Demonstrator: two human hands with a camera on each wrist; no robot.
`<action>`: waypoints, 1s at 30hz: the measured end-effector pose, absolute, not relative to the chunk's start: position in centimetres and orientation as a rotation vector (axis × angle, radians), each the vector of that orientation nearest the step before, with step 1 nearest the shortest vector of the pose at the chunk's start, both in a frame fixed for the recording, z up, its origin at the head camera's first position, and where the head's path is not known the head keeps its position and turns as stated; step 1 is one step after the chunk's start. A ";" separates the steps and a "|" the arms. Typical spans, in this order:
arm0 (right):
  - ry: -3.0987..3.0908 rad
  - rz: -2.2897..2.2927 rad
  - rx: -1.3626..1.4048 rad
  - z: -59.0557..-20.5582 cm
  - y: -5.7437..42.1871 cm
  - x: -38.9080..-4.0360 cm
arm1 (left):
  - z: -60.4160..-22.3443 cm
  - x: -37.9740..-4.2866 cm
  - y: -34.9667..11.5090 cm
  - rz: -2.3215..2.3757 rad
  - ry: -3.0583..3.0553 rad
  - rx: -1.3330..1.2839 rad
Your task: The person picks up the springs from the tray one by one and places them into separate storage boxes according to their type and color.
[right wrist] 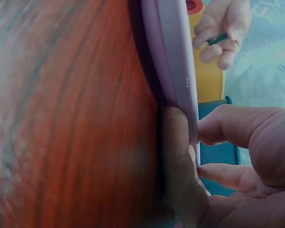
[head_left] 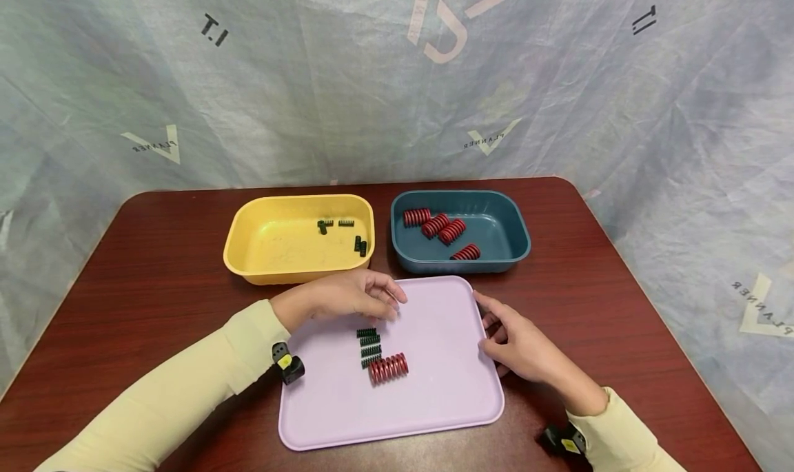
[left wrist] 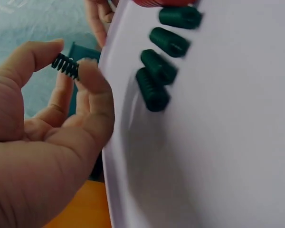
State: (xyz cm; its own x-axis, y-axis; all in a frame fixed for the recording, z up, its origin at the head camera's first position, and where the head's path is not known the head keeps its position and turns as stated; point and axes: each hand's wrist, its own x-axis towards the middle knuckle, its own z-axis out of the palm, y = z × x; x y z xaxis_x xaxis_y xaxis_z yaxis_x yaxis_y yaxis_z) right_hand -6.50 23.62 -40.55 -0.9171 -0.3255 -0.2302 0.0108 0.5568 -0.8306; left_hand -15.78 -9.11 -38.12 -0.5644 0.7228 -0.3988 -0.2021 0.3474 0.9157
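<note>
My left hand (head_left: 350, 296) is above the upper part of the pale purple tray (head_left: 440, 389). Between its thumb and a finger it pinches a small dark green spring (left wrist: 65, 65), hidden in the head view. On the tray lie several green springs (head_left: 371, 340) in a column, with a larger red spring (head_left: 389, 368) lying at the near end. My right hand (head_left: 521, 341) grips the tray's right edge, its fingers on both sides of the rim in the right wrist view.
Behind the tray stand a yellow bin (head_left: 298, 277) holding several green springs (head_left: 346, 222) and a dark blue bin (head_left: 434, 265) holding several red springs (head_left: 452, 231). All rest on a dark red-brown table (head_left: 155, 272), with a grey-blue sheet (head_left: 347, 100) hanging behind.
</note>
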 end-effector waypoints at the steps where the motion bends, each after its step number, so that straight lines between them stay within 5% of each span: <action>1: 2.437 -1.305 -0.256 -40.5 23.6 -6.5 | -37.9 -15.8 -9.2 1.374 1.712 0.463; 30: 2.439 -1.290 -0.267 -40.5 23.7 -6.5 | -34.3 -18.5 -13.9 1.790 1.544 0.340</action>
